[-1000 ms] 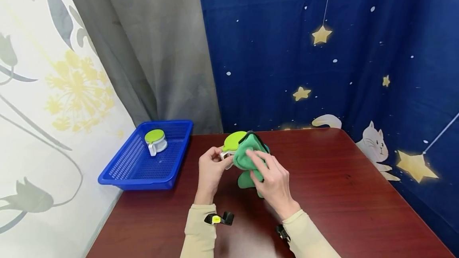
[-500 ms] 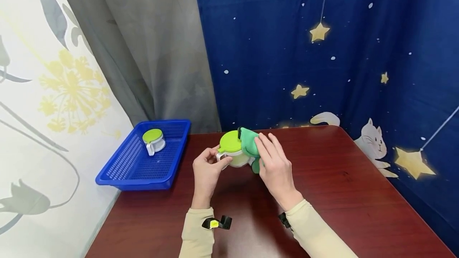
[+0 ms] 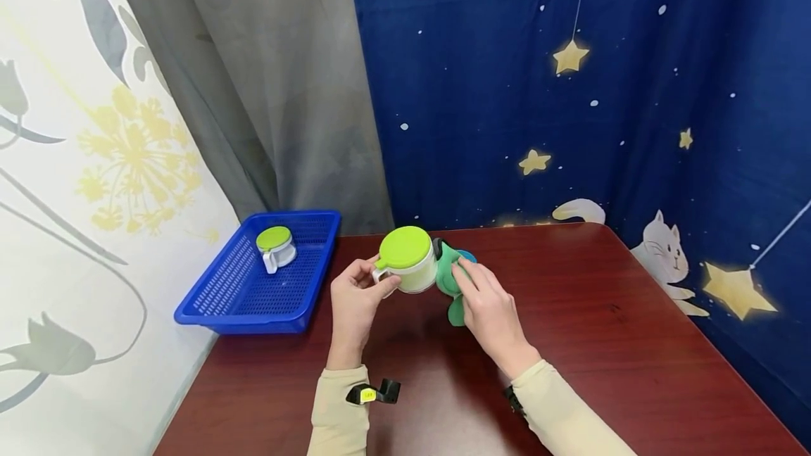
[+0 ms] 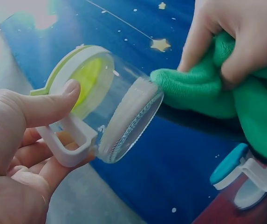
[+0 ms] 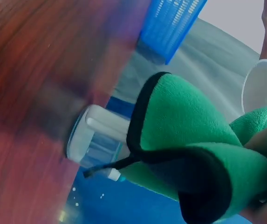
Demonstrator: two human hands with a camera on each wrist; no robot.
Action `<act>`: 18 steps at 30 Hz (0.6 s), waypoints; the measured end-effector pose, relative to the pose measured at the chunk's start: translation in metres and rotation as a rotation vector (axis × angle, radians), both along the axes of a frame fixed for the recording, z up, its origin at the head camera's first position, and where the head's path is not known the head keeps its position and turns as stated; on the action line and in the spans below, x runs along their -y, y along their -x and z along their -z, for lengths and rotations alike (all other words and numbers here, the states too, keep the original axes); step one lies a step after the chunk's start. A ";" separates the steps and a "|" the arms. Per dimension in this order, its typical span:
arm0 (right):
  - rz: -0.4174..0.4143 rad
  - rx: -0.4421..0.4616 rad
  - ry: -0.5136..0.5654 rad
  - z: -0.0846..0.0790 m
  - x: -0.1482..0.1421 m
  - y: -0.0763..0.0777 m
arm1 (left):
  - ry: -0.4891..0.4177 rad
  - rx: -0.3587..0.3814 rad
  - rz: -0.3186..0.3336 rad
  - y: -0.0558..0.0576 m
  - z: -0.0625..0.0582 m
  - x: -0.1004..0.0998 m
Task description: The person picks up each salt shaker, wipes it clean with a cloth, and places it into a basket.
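A clear seasoning jar with a lime-green lid is held up above the table. My left hand grips its white handle between thumb and fingers; in the left wrist view the jar leans, its base to the right. My right hand holds a bunched green cloth with dark edging. One fold of the cloth meets the jar's side near the base. Behind the cloth stands a similar jar with a blue lid, mostly hidden from the head but plainer in the left wrist view.
On the left of the brown table sits a blue plastic basket. Inside it stands another jar with a green lid. Curtains and a patterned wall border the table at the back and left.
The cloth, earlier covering part of the lid and the jar's right side, has slid down to the side near the base. My left hand and the jar have shifted slightly left.
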State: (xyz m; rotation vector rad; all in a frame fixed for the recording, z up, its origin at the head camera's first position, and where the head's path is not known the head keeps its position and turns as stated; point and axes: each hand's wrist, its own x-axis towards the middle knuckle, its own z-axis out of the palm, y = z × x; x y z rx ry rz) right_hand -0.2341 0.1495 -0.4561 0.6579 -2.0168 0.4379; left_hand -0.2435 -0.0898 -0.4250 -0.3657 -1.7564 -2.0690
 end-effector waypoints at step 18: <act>-0.027 0.027 0.081 -0.030 -0.022 0.004 | 0.283 -0.018 0.057 -0.015 -0.011 -0.018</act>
